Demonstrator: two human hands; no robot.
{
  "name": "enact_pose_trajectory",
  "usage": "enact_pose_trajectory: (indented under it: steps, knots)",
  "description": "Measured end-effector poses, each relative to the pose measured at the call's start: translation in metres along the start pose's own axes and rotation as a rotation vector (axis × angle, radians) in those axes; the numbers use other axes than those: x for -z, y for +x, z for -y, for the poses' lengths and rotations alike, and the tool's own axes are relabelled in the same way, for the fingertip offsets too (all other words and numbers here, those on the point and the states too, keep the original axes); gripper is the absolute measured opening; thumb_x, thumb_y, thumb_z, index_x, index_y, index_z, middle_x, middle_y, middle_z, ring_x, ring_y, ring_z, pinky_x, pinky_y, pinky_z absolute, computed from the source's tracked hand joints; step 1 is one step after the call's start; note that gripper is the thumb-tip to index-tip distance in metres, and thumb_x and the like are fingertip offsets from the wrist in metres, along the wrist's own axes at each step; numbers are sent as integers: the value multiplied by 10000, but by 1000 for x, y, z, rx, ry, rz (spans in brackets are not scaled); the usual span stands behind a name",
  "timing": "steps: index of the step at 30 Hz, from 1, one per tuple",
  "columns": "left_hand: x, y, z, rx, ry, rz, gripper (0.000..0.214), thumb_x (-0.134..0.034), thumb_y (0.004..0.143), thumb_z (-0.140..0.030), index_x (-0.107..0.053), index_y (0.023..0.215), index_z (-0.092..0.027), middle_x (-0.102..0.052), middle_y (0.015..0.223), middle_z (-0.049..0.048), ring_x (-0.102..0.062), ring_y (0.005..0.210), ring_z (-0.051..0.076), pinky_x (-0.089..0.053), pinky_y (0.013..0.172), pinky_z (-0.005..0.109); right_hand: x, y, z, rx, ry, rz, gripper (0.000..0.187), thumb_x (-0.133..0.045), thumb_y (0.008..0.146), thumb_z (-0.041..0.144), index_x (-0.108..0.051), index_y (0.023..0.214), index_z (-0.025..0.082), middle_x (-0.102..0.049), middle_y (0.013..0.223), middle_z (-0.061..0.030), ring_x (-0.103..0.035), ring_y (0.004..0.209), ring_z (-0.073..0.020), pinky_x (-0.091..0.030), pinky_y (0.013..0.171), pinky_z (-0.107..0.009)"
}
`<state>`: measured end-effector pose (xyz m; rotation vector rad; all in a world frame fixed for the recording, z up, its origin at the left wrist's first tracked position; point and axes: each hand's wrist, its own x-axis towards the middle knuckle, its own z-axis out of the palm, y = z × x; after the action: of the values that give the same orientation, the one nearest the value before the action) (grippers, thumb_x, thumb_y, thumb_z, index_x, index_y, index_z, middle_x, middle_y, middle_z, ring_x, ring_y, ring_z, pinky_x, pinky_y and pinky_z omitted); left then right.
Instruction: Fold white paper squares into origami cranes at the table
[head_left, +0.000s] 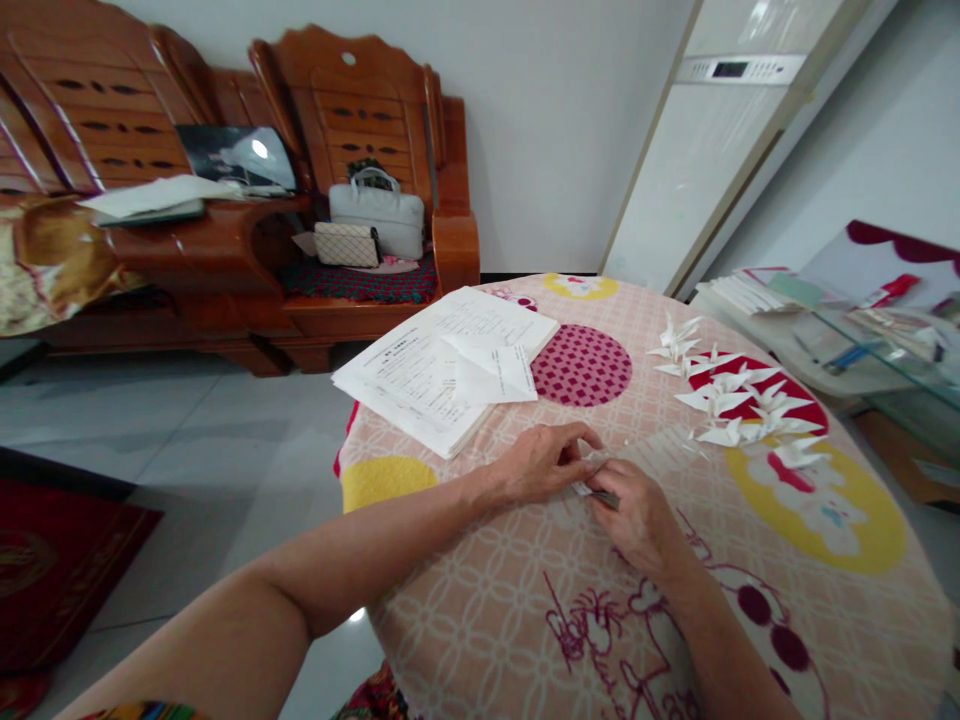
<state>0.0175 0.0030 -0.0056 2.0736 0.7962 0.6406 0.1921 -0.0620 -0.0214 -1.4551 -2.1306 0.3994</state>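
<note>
My left hand and my right hand meet over the patterned tablecloth, fingers closed in a pinch. Between them is a small folded piece of paper, mostly hidden by the fingers. To the right, several white origami cranes stand in a loose group on the cloth. A stack of printed sheets lies beyond my left hand, with a creased piece of paper on top of it.
The round table's tablecloth has yellow, red and purple patches. Carved wooden seats with bags stand behind at left. A tall white air conditioner is at the back. A glass shelf with papers adjoins at right.
</note>
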Motion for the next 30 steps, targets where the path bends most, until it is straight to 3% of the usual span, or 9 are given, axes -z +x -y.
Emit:
enact_pose_trajectory:
  steps: [10,24,30]
  knots:
    - [-5,4,6,-32,-211,-54,274,-535,798,-161,-624,1056,-142,-430,585,-73,-400,530,62,-298,518,185,-2,1,6,-17,-87,-8,118,-563,759,92,-616,702,181,-616,783,-68,-575,810,-219,-441,738,-320]
    - [-8,6,9,-10,-314,-81,324,-509,745,-109,-628,1046,-113,-425,568,-74,-380,518,59,-286,504,184,-6,2,8,-25,-177,-22,121,-554,759,97,-587,671,173,-582,730,-60,-551,767,-209,-404,711,-303]
    - [-4,5,6,27,-204,-112,370,-488,701,-85,-659,1026,-131,-421,561,-73,-386,516,61,-289,516,187,-6,3,13,-9,-259,-50,120,-558,724,88,-586,648,176,-601,729,-68,-557,756,-215,-400,700,-314]
